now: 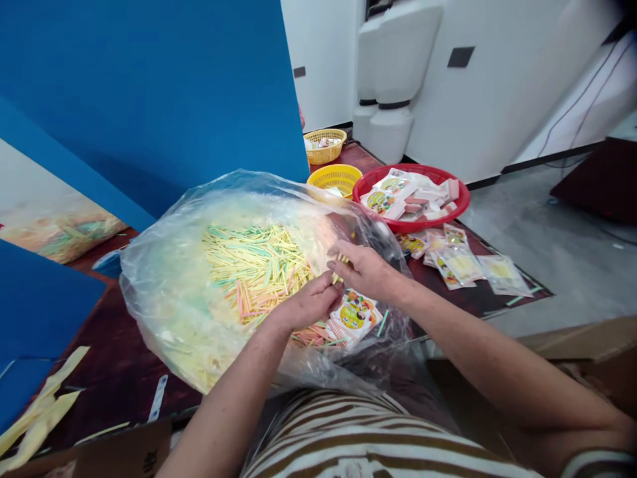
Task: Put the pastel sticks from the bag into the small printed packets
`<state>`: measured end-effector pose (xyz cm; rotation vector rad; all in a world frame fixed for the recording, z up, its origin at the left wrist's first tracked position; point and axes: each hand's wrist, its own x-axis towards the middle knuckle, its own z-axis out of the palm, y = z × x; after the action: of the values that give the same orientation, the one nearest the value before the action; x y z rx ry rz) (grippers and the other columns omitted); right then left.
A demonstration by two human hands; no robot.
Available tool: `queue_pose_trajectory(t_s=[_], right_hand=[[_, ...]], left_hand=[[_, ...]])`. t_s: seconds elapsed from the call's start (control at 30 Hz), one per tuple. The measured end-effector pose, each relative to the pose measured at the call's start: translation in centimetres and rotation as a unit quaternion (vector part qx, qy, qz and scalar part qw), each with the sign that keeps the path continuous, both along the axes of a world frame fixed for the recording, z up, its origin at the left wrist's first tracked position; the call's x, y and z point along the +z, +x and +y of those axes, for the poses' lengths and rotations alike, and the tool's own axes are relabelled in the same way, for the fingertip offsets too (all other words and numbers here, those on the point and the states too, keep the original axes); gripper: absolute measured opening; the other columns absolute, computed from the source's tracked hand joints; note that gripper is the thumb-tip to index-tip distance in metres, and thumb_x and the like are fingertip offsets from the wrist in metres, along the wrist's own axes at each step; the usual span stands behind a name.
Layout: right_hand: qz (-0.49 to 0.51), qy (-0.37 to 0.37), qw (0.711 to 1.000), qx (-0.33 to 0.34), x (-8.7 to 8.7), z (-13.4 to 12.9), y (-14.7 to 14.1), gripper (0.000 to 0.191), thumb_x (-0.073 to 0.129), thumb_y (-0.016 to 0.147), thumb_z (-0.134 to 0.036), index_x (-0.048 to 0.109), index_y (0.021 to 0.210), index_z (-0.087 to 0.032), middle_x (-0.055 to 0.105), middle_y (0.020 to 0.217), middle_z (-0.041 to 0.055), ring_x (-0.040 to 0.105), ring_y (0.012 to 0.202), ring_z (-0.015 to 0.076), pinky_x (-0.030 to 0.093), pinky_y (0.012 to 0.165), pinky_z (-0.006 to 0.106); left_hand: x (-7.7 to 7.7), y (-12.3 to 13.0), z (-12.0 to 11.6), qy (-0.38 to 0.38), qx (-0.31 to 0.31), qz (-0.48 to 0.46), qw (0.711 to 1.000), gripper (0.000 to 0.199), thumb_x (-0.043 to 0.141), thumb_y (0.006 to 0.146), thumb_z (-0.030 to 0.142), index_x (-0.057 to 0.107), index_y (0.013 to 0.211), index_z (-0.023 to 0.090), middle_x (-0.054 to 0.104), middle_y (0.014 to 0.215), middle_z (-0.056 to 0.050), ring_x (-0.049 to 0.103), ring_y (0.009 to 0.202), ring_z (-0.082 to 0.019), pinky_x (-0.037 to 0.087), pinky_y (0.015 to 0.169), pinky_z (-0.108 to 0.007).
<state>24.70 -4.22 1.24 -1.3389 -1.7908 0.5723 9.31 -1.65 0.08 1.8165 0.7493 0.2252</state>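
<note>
A large clear plastic bag [169, 265] lies open, full of thin yellow, green and pink sticks [259, 259]. Over its right part, my left hand [316, 299] and my right hand [361, 269] meet, fingers closed around a small bunch of yellowish sticks [340, 265] between them. The fingers partly hide the bunch. Just below my hands, a printed packet [354, 318] rests on the sticks and plastic near the bag's right edge.
A red basket [462, 202] of packets stands behind on the right, beside two yellow baskets [334, 174]. Filled packets [460, 265] lie on the dark table [119, 358]. Blue panels [199, 86] rise at the left.
</note>
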Motion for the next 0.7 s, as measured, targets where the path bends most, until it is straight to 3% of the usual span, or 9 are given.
queue_pose_trajectory(t_s=[0.07,0.17,0.27,0.33,0.4,0.5,0.57,0.7], right_hand=[[0.000,0.002,1.000,-0.004,-0.6,-0.9,0.7,0.008,0.047,0.077,-0.015,0.054,0.073,-0.015,0.054,0.066,-0.0004,0.049,0.064,0.0110,0.037,0.061,0.023],[-0.010,0.015,0.998,-0.060,-2.4,-2.5,2.2,0.012,0.046,0.078,-0.015,0.051,0.068,-0.016,0.053,0.066,0.0000,0.049,0.064,0.0109,0.037,0.060,0.022],[-0.115,0.005,0.989,-0.092,-4.9,-4.0,3.7,0.018,0.042,0.082,-0.015,0.051,0.066,-0.017,0.054,0.068,0.0027,0.049,0.067,0.0128,0.037,0.062,0.023],[-0.206,-0.052,0.974,-0.073,-6.4,-4.9,4.5,0.018,0.043,0.080,-0.012,0.051,0.064,-0.017,0.054,0.068,0.0038,0.049,0.065,0.0137,0.037,0.061,0.024],[-0.247,-0.104,0.961,-0.067,-7.2,-5.7,5.3,0.017,0.044,0.078,-0.010,0.051,0.065,-0.016,0.055,0.067,0.0042,0.049,0.064,0.0139,0.037,0.059,0.024],[-0.219,-0.091,0.965,-0.112,-6.9,-6.7,6.3,0.018,0.040,0.083,-0.013,0.053,0.070,-0.016,0.056,0.071,0.0043,0.052,0.069,0.0136,0.039,0.064,0.023],[-0.242,-0.078,0.961,-0.108,-6.5,-7.3,6.2,0.018,0.039,0.084,-0.013,0.053,0.072,-0.015,0.056,0.074,0.0048,0.053,0.069,0.0136,0.039,0.064,0.023],[-0.359,-0.121,0.925,0.024,-7.0,-8.1,4.1,0.017,0.040,0.081,-0.009,0.055,0.084,-0.016,0.057,0.083,0.0062,0.054,0.065,0.0133,0.038,0.055,0.023]], left_hand=[[-0.5,0.7,-0.1,0.068,-0.012,0.013,0.998,0.019,0.036,0.086,0.030,0.048,0.080,0.016,0.050,0.066,0.002,0.044,0.057,-0.009,0.040,0.055,-0.021],[-1.2,1.9,-0.7,0.181,0.004,0.086,0.980,0.023,0.040,0.084,0.029,0.050,0.100,0.015,0.057,0.081,-0.002,0.051,0.070,-0.013,0.043,0.063,-0.025],[-1.9,3.0,-1.8,0.291,0.024,0.250,0.923,0.029,0.046,0.083,0.034,0.053,0.104,0.015,0.061,0.088,-0.008,0.057,0.080,-0.020,0.044,0.069,-0.031],[-2.7,3.8,-2.5,0.336,0.012,0.336,0.880,0.032,0.050,0.080,0.041,0.059,0.095,0.015,0.063,0.090,-0.011,0.059,0.085,-0.024,0.045,0.071,-0.033],[-3.7,4.6,-2.9,0.360,-0.008,0.372,0.856,0.039,0.056,0.075,0.048,0.062,0.088,0.013,0.064,0.090,-0.013,0.060,0.086,-0.026,0.045,0.071,-0.034],[-4.8,5.1,-2.9,0.368,-0.006,0.376,0.850,0.032,0.059,0.074,0.041,0.063,0.090,0.013,0.065,0.086,-0.012,0.061,0.083,-0.024,0.045,0.070,-0.032],[-4.9,5.1,-2.6,0.375,0.006,0.361,0.854,0.021,0.053,0.078,0.029,0.062,0.091,0.015,0.066,0.084,-0.011,0.061,0.081,-0.023,0.044,0.071,-0.032],[-4.3,4.2,-1.9,0.385,0.020,0.285,0.878,0.017,0.047,0.080,0.020,0.063,0.082,0.017,0.066,0.081,-0.008,0.058,0.083,-0.021,0.041,0.075,-0.032]])
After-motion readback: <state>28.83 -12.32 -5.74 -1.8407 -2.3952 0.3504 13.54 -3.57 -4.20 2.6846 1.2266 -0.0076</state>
